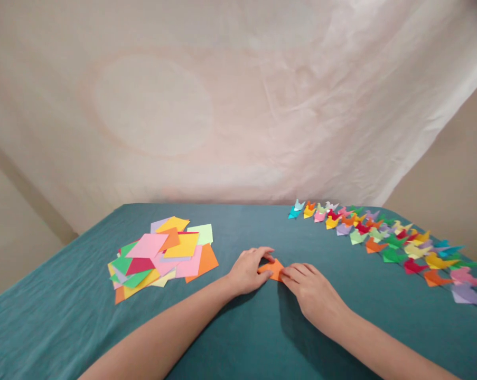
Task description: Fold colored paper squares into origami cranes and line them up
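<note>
On teal cloth (242, 338), the left hand (246, 271) and right hand (311, 289) grasp one orange paper (276, 269).

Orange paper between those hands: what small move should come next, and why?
Perhaps the right hand should press the orange paper flat at its right edge while the left hand steadies it: both already touch it, and it looks folded but not yet shaped like the birds.

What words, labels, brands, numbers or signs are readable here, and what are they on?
None: no lettering shows on the orange paper, loose colored sheets, teal cloth or pale backdrop.
The folded paper figures show none either, though tiny marks there would be too small to read.
</note>
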Available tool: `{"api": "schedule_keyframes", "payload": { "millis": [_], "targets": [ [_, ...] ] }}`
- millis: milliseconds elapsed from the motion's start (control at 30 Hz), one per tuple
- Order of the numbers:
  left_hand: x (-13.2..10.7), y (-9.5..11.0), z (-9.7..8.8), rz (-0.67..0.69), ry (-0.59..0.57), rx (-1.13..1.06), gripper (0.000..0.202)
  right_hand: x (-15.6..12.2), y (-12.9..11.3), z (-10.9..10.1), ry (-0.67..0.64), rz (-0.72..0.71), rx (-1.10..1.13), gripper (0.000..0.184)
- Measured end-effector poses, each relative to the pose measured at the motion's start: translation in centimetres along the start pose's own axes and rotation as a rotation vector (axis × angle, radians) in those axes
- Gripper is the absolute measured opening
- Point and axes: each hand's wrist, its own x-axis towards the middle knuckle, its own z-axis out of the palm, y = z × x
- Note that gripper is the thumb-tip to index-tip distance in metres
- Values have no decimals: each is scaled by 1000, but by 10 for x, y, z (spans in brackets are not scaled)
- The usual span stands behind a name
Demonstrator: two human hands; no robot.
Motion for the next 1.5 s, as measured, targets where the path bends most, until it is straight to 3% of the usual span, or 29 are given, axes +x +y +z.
{"api": "schedule_keyframes", "payload": {
  "millis": [200, 700, 900, 1200, 1500],
  "targets": [
    [-1, 4, 4, -17, 37, 31, 53, -1, -4, 10, 19, -24, -14, 28],
    [2, 6, 8, -41, 29, 58, 57, 3, -7, 10, -24, -4, -41, 25],
    [3, 8, 4, -110, 33, 206, 61, 3, -7, 12, -17, -3, -45, 24],
    [5, -2, -11, -331, -133, 326, 93, 3, -6, 13, -38, -3, -37, 27],
    [5, -15, -25, -388, -228, 368, 107, 3, -6, 11, -61, 2, -64, 30]
  ]
}}
